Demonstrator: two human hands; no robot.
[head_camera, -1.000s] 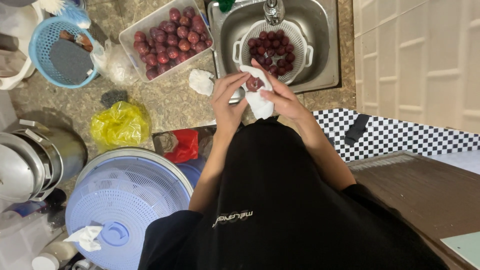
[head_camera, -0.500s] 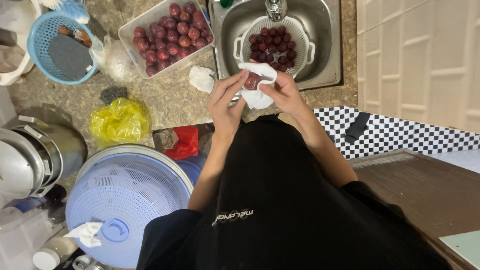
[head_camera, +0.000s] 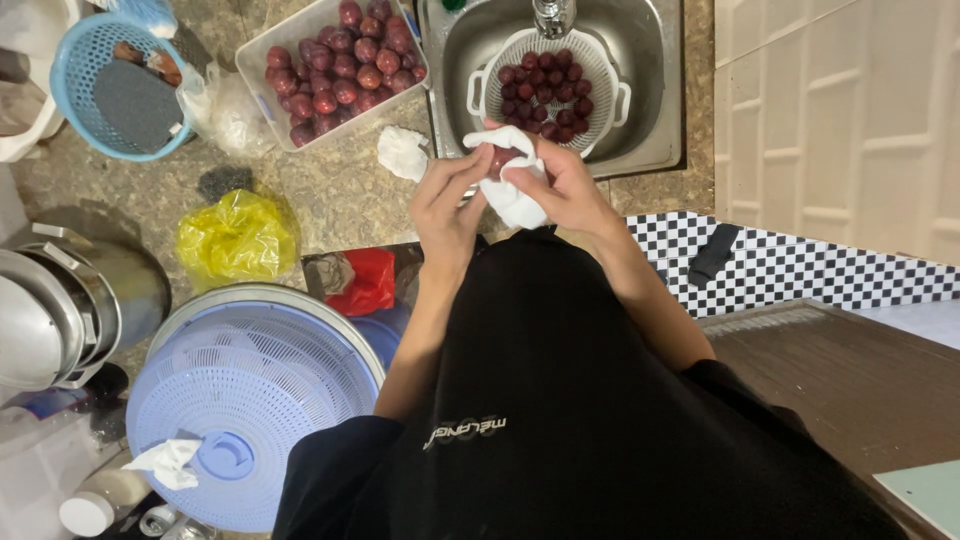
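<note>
Right hand (head_camera: 560, 185) cups a white cloth (head_camera: 515, 195) with a red fruit (head_camera: 500, 160) in it, fingers (head_camera: 525, 172) curled shut around both. Left hand (head_camera: 445, 195) fingers (head_camera: 462, 175) nearly together, tips pressing cloth and fruit from the left. Fruit sits between both hands, just in front of the sink (head_camera: 650, 90) edge, near the white colander (head_camera: 550, 85) of red fruit. Tray (head_camera: 250, 65) of more fruit on the bench (head_camera: 330, 190) to the left; crumpled tissue (head_camera: 402, 152) beside the left hand. Versus half a second ago: hands about the same spot, cloth wrapped tighter, less fruit showing.
</note>
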